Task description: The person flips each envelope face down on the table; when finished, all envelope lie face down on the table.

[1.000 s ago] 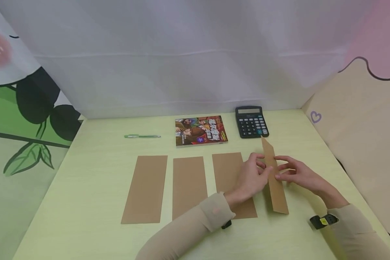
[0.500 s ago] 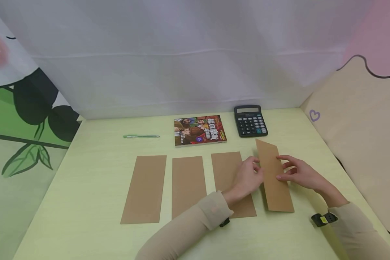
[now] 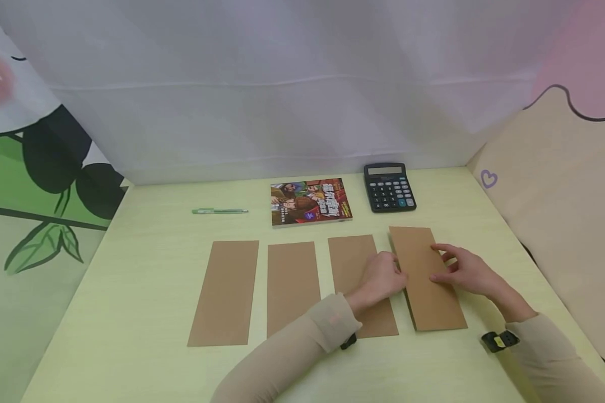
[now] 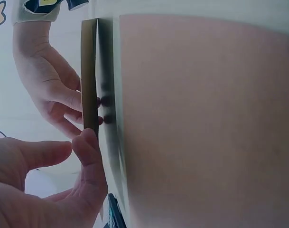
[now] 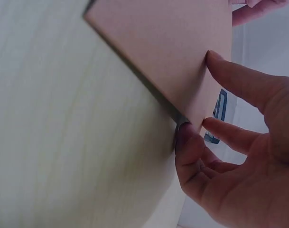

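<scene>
In the head view my right hand (image 3: pixel 466 271) holds the right edge of a brown cardboard strip (image 3: pixel 428 285). The right wrist view has the thumb and a fingertip on the upper face of this cardboard (image 5: pixel 168 42), with another finger curled under its edge. At the opposite long edge is my left hand (image 3: pixel 380 280), its fingers bent. In the left wrist view the left index fingertip (image 4: pixel 89 140) meets the strip's edge (image 4: pixel 89 71), and the thumb stands close by. A dark shadow line runs beneath the raised left edge. My left hand overlaps another strip (image 3: pixel 350 252).
Two more cardboard strips lie flat to the left, a far-left one (image 3: pixel 224 294) and a middle one (image 3: pixel 292 280), partly covered by my left sleeve. Behind are a green pen (image 3: pixel 219 211), a comic-style book (image 3: pixel 310 204) and a black calculator (image 3: pixel 389 187). A cloth wall (image 3: pixel 282 123) rises at the back.
The cardboard strip has turned from nearly on edge to nearly flat, its upper face coming into view. My left hand has lowered slightly with its left edge; my right hand stays at the right edge.
</scene>
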`<move>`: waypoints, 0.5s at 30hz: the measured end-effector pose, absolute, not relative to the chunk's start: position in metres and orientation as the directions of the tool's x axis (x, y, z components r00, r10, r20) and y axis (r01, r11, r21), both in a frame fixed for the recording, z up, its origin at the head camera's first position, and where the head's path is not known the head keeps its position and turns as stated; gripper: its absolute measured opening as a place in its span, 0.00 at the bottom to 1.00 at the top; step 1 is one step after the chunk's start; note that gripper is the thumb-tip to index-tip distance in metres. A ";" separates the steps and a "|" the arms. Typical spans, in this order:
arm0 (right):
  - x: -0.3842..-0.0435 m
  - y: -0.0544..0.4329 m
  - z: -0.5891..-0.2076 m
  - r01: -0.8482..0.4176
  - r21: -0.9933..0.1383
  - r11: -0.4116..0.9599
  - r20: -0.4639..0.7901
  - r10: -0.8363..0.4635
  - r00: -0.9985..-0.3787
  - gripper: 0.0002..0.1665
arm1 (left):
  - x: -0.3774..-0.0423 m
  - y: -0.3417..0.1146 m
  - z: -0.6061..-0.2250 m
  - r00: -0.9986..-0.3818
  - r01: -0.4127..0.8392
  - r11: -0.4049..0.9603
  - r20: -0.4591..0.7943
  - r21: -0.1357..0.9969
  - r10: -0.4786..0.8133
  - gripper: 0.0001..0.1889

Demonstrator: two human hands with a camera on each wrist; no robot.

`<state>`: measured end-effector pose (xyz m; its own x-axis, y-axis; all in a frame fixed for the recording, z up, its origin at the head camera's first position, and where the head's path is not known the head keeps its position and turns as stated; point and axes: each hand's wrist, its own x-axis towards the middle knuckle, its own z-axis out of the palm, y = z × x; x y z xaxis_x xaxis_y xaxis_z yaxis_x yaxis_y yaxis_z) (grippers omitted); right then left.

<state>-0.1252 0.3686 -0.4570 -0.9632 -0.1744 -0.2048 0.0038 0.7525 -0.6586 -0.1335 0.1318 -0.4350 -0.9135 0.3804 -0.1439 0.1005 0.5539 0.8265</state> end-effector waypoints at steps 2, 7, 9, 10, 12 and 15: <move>-0.126 0.367 -0.457 -0.007 -0.647 0.763 -0.199 -0.177 -0.964 0.49 | -0.135 0.132 -0.437 -0.912 0.091 0.564 -0.160 0.821 0.379 0.13; -0.127 0.364 -0.456 -0.028 -0.627 0.778 -0.192 -0.190 -0.963 0.48 | -0.138 0.132 -0.442 -0.902 0.061 0.595 -0.210 0.801 0.376 0.15; -0.127 0.362 -0.456 -0.030 -0.620 0.784 -0.196 -0.192 -0.961 0.47 | -0.139 0.132 -0.443 -0.892 0.049 0.606 -0.238 0.794 0.383 0.15; -0.127 0.362 -0.456 -0.027 -0.615 0.788 -0.199 -0.189 -0.962 0.47 | -0.139 0.132 -0.443 -0.887 0.042 0.608 -0.251 0.793 0.388 0.15; -0.128 0.361 -0.456 -0.023 -0.608 0.794 -0.203 -0.184 -0.962 0.47 | -0.140 0.132 -0.443 -0.876 0.028 0.606 -0.272 0.795 0.399 0.15; -0.128 0.359 -0.454 -0.025 -0.599 0.800 -0.205 -0.183 -0.962 0.47 | -0.140 0.132 -0.443 -0.867 0.008 0.603 -0.294 0.798 0.401 0.14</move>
